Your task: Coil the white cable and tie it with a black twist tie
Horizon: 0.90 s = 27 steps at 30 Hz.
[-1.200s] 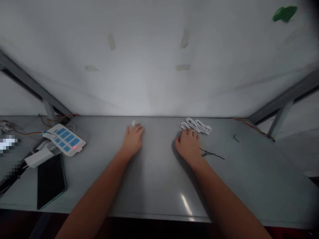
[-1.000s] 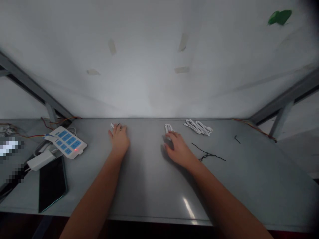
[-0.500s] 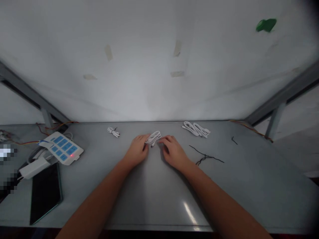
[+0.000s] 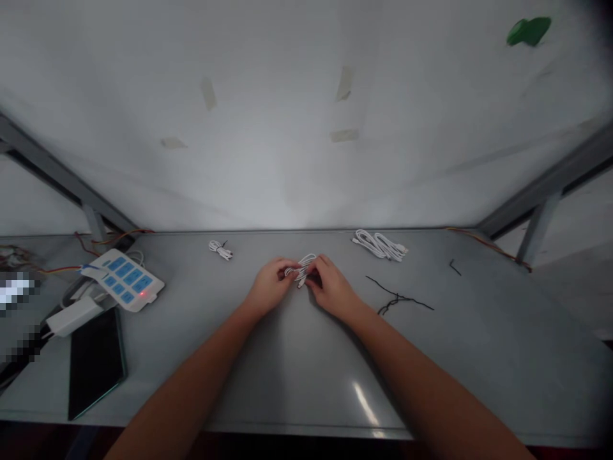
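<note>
A small coiled white cable (image 4: 302,267) is held between both hands just above the middle of the grey table (image 4: 297,358). My left hand (image 4: 268,287) pinches its left end with curled fingers. My right hand (image 4: 330,289) grips its right side, fingers closed over the coil. A tied white cable bundle (image 4: 220,248) lies to the back left. A pile of loose white cables (image 4: 380,245) lies to the back right.
A white power strip with blue sockets (image 4: 125,278) and a white adapter (image 4: 73,315) sit at the left, beside a dark tablet (image 4: 96,361). Black twist ties (image 4: 400,296) lie right of my hands. Metal frame legs (image 4: 536,236) rise at both back corners before a white wall.
My left hand set a tied bundle down at the back left; my right hand drew a cable from the right pile to the middle. Both hands now grip it, lifted slightly.
</note>
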Available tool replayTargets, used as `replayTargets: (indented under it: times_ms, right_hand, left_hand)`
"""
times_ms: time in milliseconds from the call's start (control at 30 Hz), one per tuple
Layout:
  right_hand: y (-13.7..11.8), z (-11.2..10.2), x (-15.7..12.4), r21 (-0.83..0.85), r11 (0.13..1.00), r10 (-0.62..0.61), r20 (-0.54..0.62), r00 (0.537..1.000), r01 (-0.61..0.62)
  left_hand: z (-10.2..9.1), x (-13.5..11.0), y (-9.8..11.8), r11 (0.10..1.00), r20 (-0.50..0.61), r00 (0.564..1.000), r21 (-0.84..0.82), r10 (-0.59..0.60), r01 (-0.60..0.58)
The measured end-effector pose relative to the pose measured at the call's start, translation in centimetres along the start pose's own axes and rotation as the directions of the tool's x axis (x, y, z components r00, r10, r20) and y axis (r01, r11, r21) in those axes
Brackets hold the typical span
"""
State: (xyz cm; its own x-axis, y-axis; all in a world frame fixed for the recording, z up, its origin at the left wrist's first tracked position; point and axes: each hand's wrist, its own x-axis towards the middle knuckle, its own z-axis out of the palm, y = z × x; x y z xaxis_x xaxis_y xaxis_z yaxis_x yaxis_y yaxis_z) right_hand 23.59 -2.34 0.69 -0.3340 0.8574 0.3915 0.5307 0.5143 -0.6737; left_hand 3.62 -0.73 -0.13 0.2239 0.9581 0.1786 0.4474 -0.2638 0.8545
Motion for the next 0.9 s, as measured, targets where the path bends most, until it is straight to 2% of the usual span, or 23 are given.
replayTargets:
  times_ms: [133, 200, 267, 400, 533, 700, 800, 900]
  right_hand:
    - [0.4, 0.2, -0.1, -0.019, 0.991, 0.131, -0.124, 0.984, -0.134]
    - [0.7, 0.2, 0.0, -0.071, 0.978, 0.180, -0.172, 0.968, -0.194]
    - [0.9, 0.0, 0.0, -0.130, 0.971, 0.177, -0.182, 0.967, -0.203]
    - [0.4, -0.5, 0.0, -0.184, 0.981, 0.050, -0.056, 0.997, -0.060]
    - [-0.5, -0.7, -0.1, -0.184, 0.979, -0.073, 0.107, 0.992, 0.091]
    - [-0.8, -0.9, 0.0, -0.201, 0.977, -0.042, 0.173, 0.984, 0.077]
    - [-0.7, -1.2, 0.1, -0.196, 0.978, -0.026, 0.211, 0.977, 0.069]
    - [-0.6, -1.5, 0.0, -0.176, 0.981, -0.029, 0.254, 0.967, 0.076]
  left_hand:
    - [-0.1, 0.0, -0.2, 0.973, -0.008, 0.995, -0.209, -0.101, 0.097]
    - [-0.1, 0.0, -0.1, 0.960, -0.014, 0.992, -0.256, -0.124, 0.116]
    - [-0.1, -0.1, 0.0, 0.959, -0.021, 0.991, -0.254, -0.134, 0.124]
    - [-0.2, -0.1, 0.2, 0.976, -0.046, 0.988, -0.169, -0.145, 0.136]
    - [0.1, -0.3, 0.2, 0.989, -0.080, 0.989, -0.088, -0.123, 0.115]
    - [0.1, -0.4, -0.1, 0.997, -0.156, 0.986, 0.039, -0.055, 0.062]
    - [-0.3, -0.4, -0.2, 0.991, -0.201, 0.975, 0.079, -0.094, 0.111]
    - [-0.5, -0.3, -0.3, 0.990, -0.207, 0.970, 0.023, -0.131, 0.139]
